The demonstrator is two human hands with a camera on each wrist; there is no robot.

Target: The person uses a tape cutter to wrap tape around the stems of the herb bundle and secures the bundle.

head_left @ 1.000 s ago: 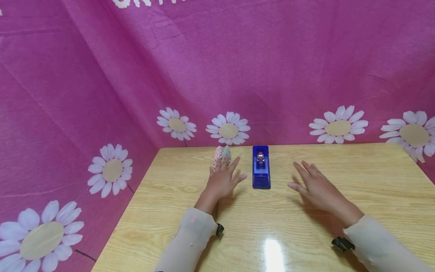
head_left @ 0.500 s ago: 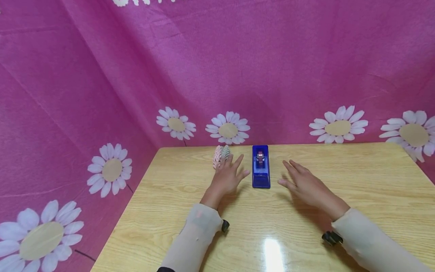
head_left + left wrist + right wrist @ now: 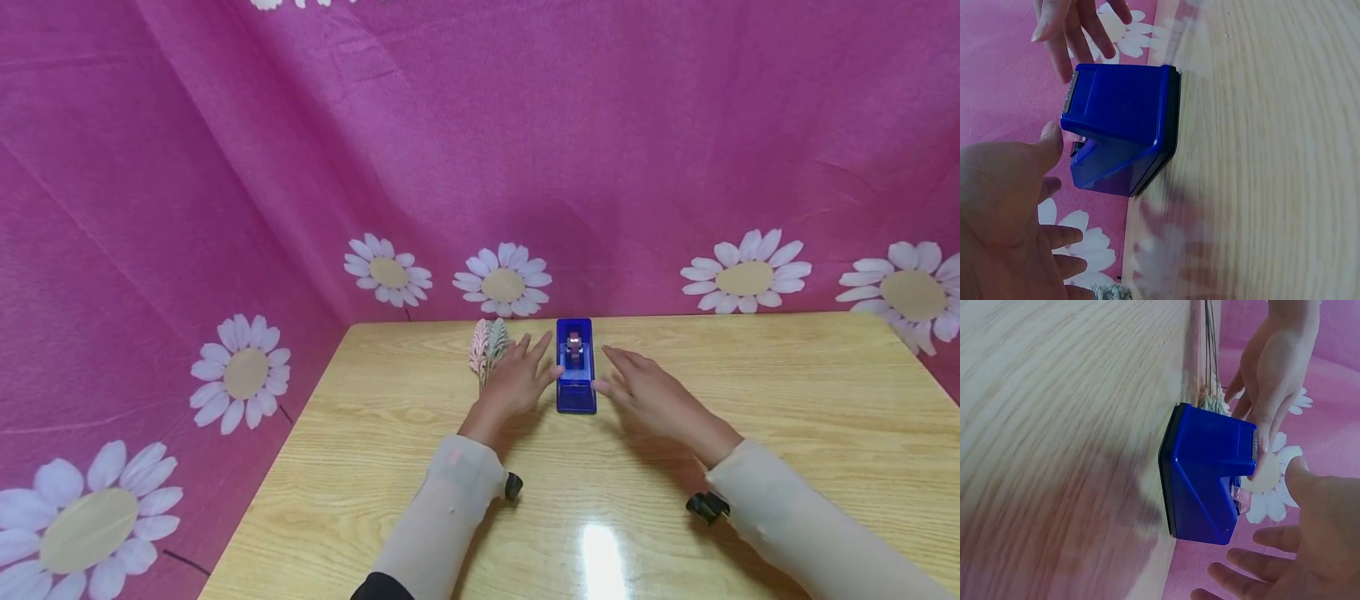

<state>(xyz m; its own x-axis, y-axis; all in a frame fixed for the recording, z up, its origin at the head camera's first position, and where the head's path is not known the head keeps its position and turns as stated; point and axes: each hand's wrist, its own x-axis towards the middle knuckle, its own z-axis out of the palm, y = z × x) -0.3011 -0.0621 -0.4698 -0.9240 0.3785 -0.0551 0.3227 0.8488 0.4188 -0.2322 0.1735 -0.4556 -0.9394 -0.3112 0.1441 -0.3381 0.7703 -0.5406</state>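
A blue tape dispenser (image 3: 576,368) stands on the wooden table (image 3: 787,400) near its far edge, a dark roll inside it. My left hand (image 3: 517,379) is just left of it, fingers spread and straight, thumb close to its side. Spread the same way, my right hand (image 3: 637,387) is just right of it. The left wrist view shows the dispenser (image 3: 1122,125) with my left thumb (image 3: 1050,134) at its edge; contact is unclear. From the right wrist the dispenser (image 3: 1207,472) sits between my right hand (image 3: 1310,537) and the left hand (image 3: 1272,369). Neither hand holds anything.
A small pink and green leaf-patterned bundle (image 3: 489,344) stands just behind my left hand. Pink cloth with white daisies (image 3: 502,283) hangs behind and to the left of the table. A bright glare spot (image 3: 603,558) lies near the front of the table.
Both hands have moved forward and inward, closing in on the blue dispenser from either side. The dispenser and the leaf-patterned bundle have stayed put.
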